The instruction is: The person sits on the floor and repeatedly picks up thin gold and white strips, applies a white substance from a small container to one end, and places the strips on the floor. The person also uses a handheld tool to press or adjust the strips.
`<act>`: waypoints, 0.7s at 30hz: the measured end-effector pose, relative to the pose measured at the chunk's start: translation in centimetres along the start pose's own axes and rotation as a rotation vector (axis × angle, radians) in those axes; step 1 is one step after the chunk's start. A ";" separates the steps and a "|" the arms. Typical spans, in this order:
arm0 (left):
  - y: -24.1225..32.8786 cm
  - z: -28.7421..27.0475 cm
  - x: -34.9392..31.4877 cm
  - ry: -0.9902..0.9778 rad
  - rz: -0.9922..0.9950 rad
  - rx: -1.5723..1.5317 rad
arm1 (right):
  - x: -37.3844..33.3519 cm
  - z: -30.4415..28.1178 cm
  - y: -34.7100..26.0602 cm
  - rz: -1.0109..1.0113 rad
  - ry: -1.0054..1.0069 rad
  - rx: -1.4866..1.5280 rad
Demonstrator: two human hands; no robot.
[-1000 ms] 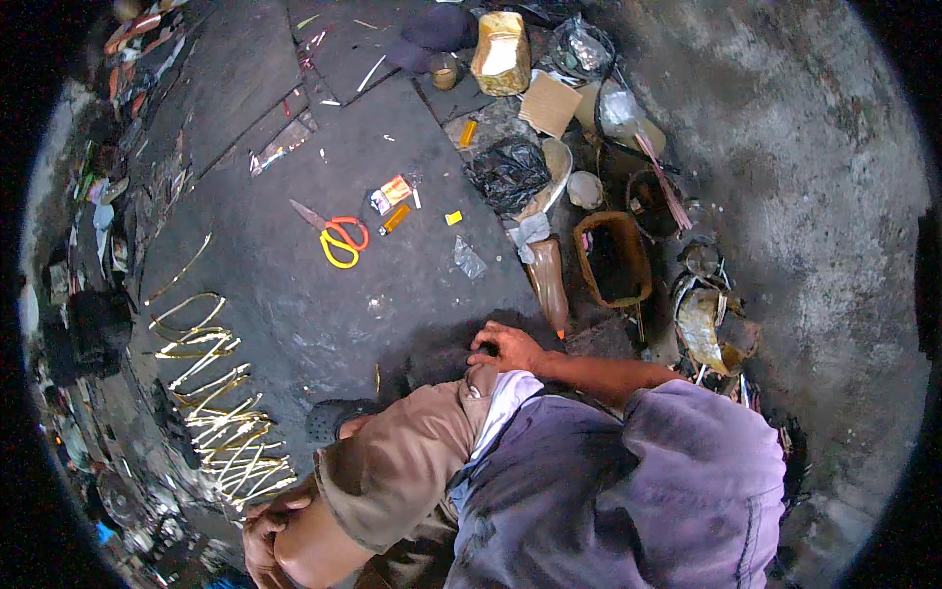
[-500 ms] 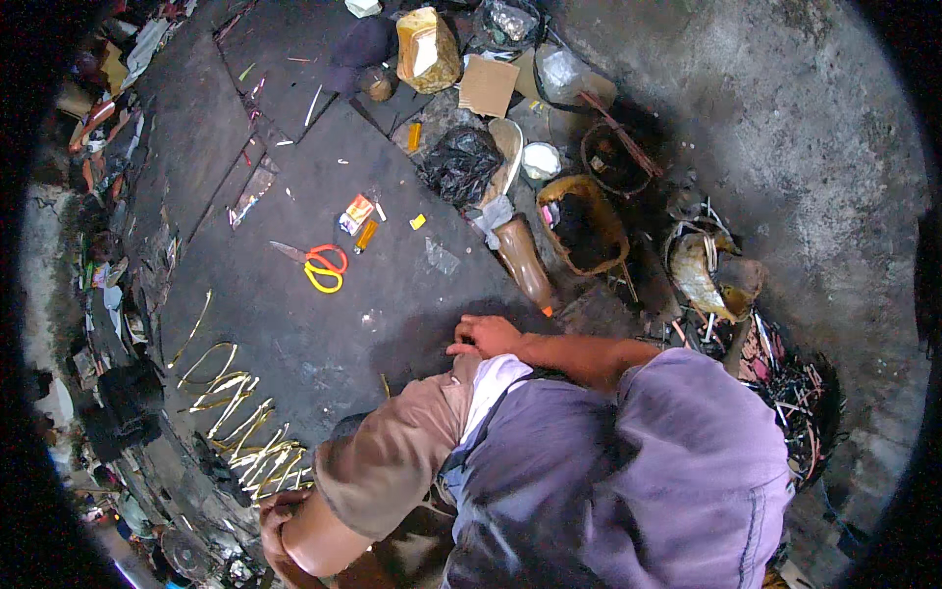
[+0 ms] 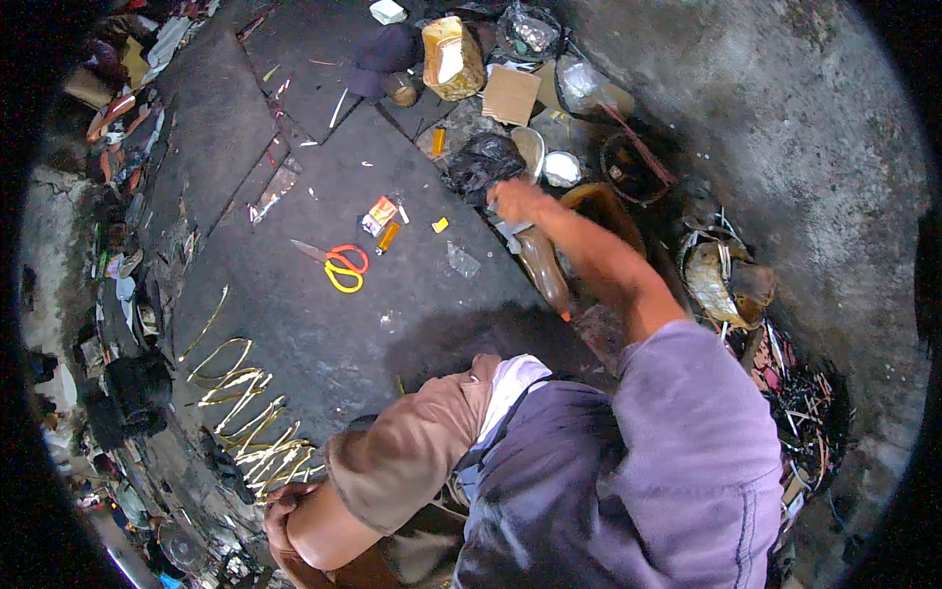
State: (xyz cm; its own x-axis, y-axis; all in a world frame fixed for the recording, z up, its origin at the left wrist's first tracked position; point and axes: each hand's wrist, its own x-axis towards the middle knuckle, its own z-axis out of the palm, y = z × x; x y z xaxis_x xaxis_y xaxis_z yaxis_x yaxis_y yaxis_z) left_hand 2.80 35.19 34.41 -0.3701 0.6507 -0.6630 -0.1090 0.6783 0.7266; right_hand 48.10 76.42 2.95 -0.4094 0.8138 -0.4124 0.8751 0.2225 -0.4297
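Observation:
My right hand (image 3: 517,201) reaches out to the right edge of the mat, at the near side of a black plastic bag (image 3: 484,163). Its fingers are blurred, and I cannot make out a hold. Just below it lie a grey scrap (image 3: 509,228) and a brown squeeze bottle (image 3: 543,270) with an orange tip. My left hand (image 3: 282,515) is low at the left, beside my bent leg, its fingers partly hidden. Close to it, a long zigzag of gold-edged pale strips (image 3: 257,437) runs over the mat. Scissors (image 3: 339,263) with red and yellow handles lie farther off.
Near the scissors are a small packet (image 3: 378,215), an orange lighter (image 3: 389,238) and a yellow piece (image 3: 440,225). A stained tub (image 3: 601,204), a white bowl (image 3: 562,169) and a cut container (image 3: 731,280) stand right. Scraps line the left edge (image 3: 128,285).
My right hand has swung from beside my knee forward and right to the black bag. My left hand stays about where it was. The whole view has shifted slightly.

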 end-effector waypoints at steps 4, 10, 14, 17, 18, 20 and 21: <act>-0.2 0.3 0.9 -0.016 -0.007 -0.026 | 2.7 -2.7 3.9 -0.015 0.358 0.072; -0.5 0.0 0.4 0.033 -0.010 -0.058 | 2.2 -3.2 2.3 -0.151 0.541 0.262; -0.5 0.0 0.8 0.033 -0.012 -0.074 | -0.4 -4.1 1.6 0.071 0.491 0.328; -0.9 -0.2 1.3 0.014 -0.013 -0.090 | -0.4 -2.9 2.7 0.141 0.302 -0.056; -1.0 -0.3 1.2 0.016 -0.009 -0.093 | -0.7 -1.4 2.8 0.032 0.310 -0.087; -1.1 0.0 1.2 0.027 0.001 -0.096 | -0.3 0.1 3.6 -0.029 0.247 -0.110; -1.1 0.0 1.5 0.019 0.004 -0.099 | -0.2 0.5 4.4 -0.001 0.248 -0.114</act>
State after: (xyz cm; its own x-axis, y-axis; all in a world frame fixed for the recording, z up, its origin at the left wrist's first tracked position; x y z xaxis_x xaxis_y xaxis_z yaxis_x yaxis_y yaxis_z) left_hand 2.39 35.42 32.61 -0.3883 0.6462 -0.6569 -0.1974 0.6380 0.7443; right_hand 51.94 76.94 0.74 -0.3469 0.9171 -0.1963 0.9038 0.2710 -0.3313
